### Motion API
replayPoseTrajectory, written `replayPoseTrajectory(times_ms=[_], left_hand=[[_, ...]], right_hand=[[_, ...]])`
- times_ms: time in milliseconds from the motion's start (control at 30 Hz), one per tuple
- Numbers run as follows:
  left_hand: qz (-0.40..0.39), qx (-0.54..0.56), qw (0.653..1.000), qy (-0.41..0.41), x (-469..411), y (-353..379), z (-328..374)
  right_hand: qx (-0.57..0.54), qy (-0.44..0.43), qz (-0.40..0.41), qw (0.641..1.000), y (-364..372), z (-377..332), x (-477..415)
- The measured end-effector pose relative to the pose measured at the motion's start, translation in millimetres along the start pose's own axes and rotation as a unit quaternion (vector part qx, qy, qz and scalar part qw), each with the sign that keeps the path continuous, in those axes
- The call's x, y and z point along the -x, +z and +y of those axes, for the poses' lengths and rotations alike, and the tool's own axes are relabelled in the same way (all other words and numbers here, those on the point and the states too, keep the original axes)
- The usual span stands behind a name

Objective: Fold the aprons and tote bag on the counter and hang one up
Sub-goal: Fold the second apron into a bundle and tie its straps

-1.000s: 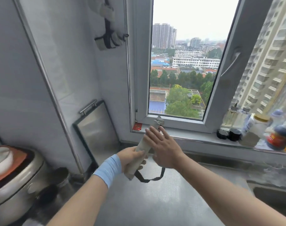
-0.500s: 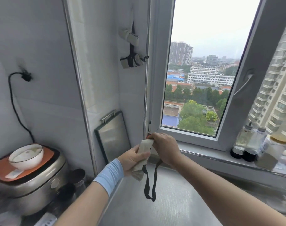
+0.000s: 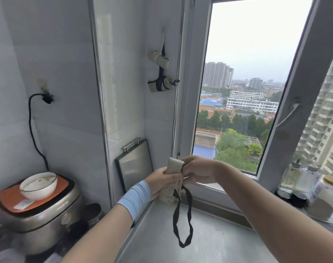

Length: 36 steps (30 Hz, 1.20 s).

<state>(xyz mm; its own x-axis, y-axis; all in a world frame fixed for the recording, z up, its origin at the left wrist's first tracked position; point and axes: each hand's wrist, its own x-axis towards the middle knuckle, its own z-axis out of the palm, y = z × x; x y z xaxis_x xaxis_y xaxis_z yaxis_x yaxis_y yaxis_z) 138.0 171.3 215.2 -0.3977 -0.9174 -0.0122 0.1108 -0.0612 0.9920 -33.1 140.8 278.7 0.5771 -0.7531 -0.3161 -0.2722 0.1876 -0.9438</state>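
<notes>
A rolled-up beige cloth bundle (image 3: 172,167) is held upright in front of the window corner. My left hand (image 3: 160,182) grips its lower part, and my right hand (image 3: 197,170) closes on its top end. A black strap loop (image 3: 181,223) hangs down from the bundle over the steel counter (image 3: 209,242). Two other rolled beige bundles, an upper one (image 3: 160,57) and a lower one (image 3: 160,84), hang by black straps from a wall hook above.
A steel tray (image 3: 136,164) leans against the wall. At the left, a rice cooker (image 3: 42,211) carries a white bowl (image 3: 38,186); its black cable (image 3: 32,128) runs up to a socket. Jars and bottles (image 3: 311,185) stand on the sill at the right.
The view has tilted up toward the wall hook. The bundle has been raised and stood more upright, and its strap loop has dropped free below my hands.
</notes>
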Motion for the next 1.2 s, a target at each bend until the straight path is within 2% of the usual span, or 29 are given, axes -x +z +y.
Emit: replayPoseTrajectory(times_ms=[67,100,167,233,267,333,467,567,767,900,967,1033,1133,1200], left_hand=[[0.036,-0.040,0.999,-0.009,-5.6,2.1,4.4],[0.057,-0.057,0.997,-0.008,-8.6,5.5,7.4],[0.078,-0.097,0.992,0.007,-16.0,13.3,12.8],[0.049,-0.120,0.991,0.015,-20.1,20.1,18.4],[0.024,-0.123,0.992,0.008,-19.1,23.0,20.6],[0.002,-0.140,0.990,-0.015,-18.9,24.2,20.9],[0.051,-0.202,0.978,-0.012,-22.2,26.3,21.3],[0.062,-0.210,0.976,0.001,-23.1,29.0,26.5],[0.046,-0.166,0.985,-0.029,-30.5,22.5,37.2],[0.099,-0.127,0.987,0.008,-32.2,13.3,49.0],[0.134,-0.094,0.987,0.007,-31.5,5.7,54.2],[0.157,-0.038,0.987,-0.003,-28.5,-1.3,58.9],[0.136,0.066,0.988,-0.021,-19.3,-10.5,64.8],[0.088,0.120,0.989,-0.022,-9.9,-13.2,68.8]], right_hand=[[-0.096,0.006,-0.061,0.994,-5.1,0.9,3.1],[-0.101,0.008,-0.046,0.994,-5.3,-0.2,2.4],[-0.021,-0.008,0.059,0.998,-1.3,-3.6,-0.1],[0.051,-0.032,0.172,0.983,-2.1,-3.1,-3.1],[0.049,-0.040,0.200,0.978,-5.1,-1.9,-3.7],[0.017,-0.056,0.216,0.975,-12.4,-1.4,1.6],[0.010,-0.080,0.238,0.968,-15.4,-0.5,8.1],[0.004,-0.107,0.257,0.960,-11.2,-1.1,8.3],[-0.029,-0.172,0.297,0.939,-10.5,-3.8,6.0],[-0.093,-0.175,0.201,0.959,-9.5,0.5,8.9],[-0.050,-0.144,0.159,0.975,-6.9,9.2,8.3],[-0.032,-0.137,0.160,0.977,-2.7,17.2,6.9],[-0.005,-0.159,0.194,0.968,-3.4,20.4,7.4],[-0.019,-0.151,0.177,0.972,-8.9,23.3,8.1]])
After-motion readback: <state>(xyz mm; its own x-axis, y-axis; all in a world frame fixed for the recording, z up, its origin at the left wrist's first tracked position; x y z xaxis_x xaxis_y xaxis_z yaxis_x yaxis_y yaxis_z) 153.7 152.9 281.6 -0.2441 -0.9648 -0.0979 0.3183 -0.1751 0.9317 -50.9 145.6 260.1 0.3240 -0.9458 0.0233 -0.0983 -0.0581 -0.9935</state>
